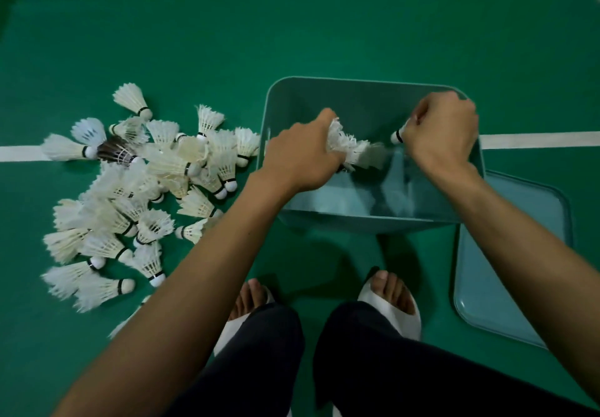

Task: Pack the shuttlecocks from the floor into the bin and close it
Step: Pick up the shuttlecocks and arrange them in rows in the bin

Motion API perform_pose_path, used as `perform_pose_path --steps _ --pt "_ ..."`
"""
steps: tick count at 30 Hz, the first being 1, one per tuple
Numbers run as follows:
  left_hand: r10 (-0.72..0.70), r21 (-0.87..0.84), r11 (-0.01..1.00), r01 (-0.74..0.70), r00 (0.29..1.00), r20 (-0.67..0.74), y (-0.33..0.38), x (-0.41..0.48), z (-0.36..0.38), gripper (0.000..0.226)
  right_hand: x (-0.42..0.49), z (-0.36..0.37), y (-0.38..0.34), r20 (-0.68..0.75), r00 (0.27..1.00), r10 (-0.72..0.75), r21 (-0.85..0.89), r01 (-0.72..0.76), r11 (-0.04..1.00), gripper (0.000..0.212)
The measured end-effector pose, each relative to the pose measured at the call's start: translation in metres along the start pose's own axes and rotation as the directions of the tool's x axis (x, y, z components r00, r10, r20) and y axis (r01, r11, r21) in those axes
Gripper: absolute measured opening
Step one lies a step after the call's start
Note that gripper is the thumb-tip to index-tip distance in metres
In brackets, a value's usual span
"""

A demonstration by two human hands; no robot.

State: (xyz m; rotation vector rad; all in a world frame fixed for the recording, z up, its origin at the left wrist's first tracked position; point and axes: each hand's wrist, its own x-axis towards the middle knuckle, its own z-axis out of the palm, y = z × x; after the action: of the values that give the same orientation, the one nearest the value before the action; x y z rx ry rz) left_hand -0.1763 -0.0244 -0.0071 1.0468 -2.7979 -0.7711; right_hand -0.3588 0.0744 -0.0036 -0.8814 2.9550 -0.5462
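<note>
A teal plastic bin (363, 84) stands open on the green court floor. My left hand (298, 153) is over the bin's left side, shut on a bunch of white feathered shuttlecocks (350, 150) whose feathers stick out to the right. Over the bin's right side, my right hand (441, 131) is closed on another shuttlecock (397, 136); only its white cork tip shows. A heap of several white shuttlecocks (130, 196), with one dark one (113, 152) among them, lies on the floor left of the bin. The bin's lid (506, 261) lies flat to its right.
My two feet in white open-toed slippers (389, 306) stand just in front of the bin, dark trousers below. A white court line (539, 140) runs across the floor behind the heap and the bin. Green floor stretches beyond.
</note>
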Motion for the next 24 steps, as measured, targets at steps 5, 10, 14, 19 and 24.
perform_pose_path --steps 5,10,14,19,24 --pt "-0.145 0.069 0.989 0.134 0.972 0.186 0.001 0.020 0.025 0.050 0.010 0.030 0.005 0.189 0.982 0.023 -0.147 0.005 0.989 0.022" --pt "-0.247 0.121 0.968 0.218 0.898 0.364 -0.012 0.024 0.037 0.055 0.026 0.063 0.011 0.237 0.933 0.271 0.059 -0.292 0.955 0.024" --pt "-0.238 0.150 0.971 0.188 0.838 0.492 -0.020 0.028 0.040 0.037 0.034 0.085 0.015 0.318 0.836 0.447 0.219 -0.523 0.823 0.030" --pt "-0.210 0.108 0.978 0.180 0.815 0.539 -0.025 0.036 0.045 0.025 0.049 0.116 0.030 0.448 0.728 0.519 0.356 -0.678 0.643 0.043" --pt "-0.165 0.004 0.981 0.193 0.824 0.541 -0.022 0.039 0.044 0.053 0.061 0.131 0.045 0.443 0.756 0.482 0.400 -0.648 0.648 0.039"
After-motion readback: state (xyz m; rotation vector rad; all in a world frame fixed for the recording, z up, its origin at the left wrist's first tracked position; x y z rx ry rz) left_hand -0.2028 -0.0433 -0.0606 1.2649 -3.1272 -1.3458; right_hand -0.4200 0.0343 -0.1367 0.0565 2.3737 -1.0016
